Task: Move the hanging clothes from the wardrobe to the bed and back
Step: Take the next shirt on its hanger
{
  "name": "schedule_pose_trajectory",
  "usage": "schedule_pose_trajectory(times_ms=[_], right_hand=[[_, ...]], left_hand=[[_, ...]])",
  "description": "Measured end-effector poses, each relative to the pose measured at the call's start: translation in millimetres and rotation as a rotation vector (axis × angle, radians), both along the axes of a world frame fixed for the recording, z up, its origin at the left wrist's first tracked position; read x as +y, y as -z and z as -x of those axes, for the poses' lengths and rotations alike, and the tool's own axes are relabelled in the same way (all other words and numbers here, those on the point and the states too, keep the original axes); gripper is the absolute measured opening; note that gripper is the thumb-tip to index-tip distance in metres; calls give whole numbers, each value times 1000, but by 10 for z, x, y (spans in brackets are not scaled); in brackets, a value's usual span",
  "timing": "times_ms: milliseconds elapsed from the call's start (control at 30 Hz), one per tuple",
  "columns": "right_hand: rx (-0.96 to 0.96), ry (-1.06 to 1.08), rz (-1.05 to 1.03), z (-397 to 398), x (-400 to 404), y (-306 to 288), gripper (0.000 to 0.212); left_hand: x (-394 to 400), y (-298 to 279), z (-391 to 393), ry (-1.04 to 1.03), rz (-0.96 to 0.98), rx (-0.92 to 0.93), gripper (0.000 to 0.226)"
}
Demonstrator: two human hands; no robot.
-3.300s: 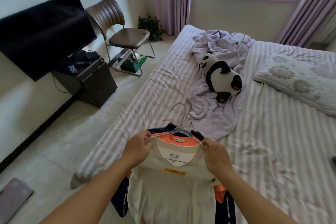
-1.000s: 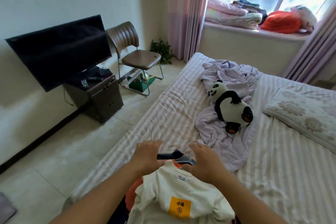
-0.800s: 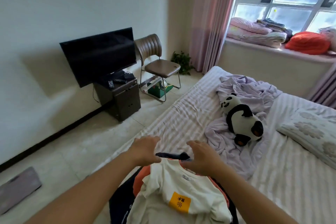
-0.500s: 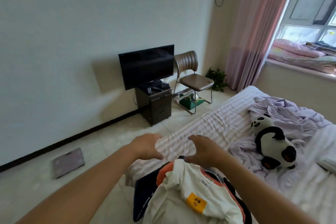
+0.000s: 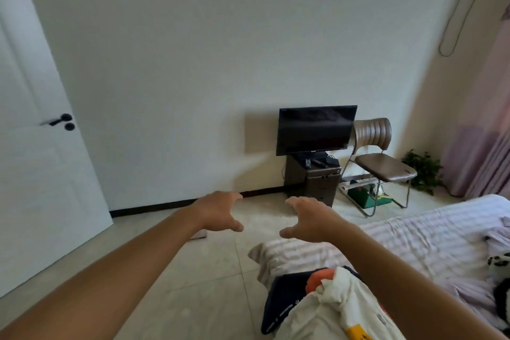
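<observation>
Left hand [image 5: 218, 211] and right hand [image 5: 310, 219] both spread, holding nothing; I'd watch the clothes [image 5: 331, 309] slipping off the near bed [image 5: 414, 234] corner.

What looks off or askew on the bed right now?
The pile of clothes lies bunched at the bed corner, its dark garment drooping over the edge toward the floor. Both hands hover empty above. Nothing spilled or damaged.
</observation>
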State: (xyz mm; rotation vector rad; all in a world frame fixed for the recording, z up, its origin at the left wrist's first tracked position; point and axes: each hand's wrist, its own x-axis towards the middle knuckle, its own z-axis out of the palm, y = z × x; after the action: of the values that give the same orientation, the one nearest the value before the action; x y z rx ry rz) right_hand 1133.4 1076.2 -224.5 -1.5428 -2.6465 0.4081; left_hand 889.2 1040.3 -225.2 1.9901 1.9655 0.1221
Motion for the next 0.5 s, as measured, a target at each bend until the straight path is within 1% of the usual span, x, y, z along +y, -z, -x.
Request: schedule_pose_trajectory(times_ms=[133,300,500], right_hand=[[-13,-112,-16,754,-426,-163,85],[-24,-250,-32,1692,-1079,-267,83],[4,-438,-43,2696,-1890,-337,84]], left_hand=[[-752,-111,737,-132,2,-23,87],[-1827,-217,1595,-307,-15,-17,90],[-3098,-341,2398,-512,-20,15,92]])
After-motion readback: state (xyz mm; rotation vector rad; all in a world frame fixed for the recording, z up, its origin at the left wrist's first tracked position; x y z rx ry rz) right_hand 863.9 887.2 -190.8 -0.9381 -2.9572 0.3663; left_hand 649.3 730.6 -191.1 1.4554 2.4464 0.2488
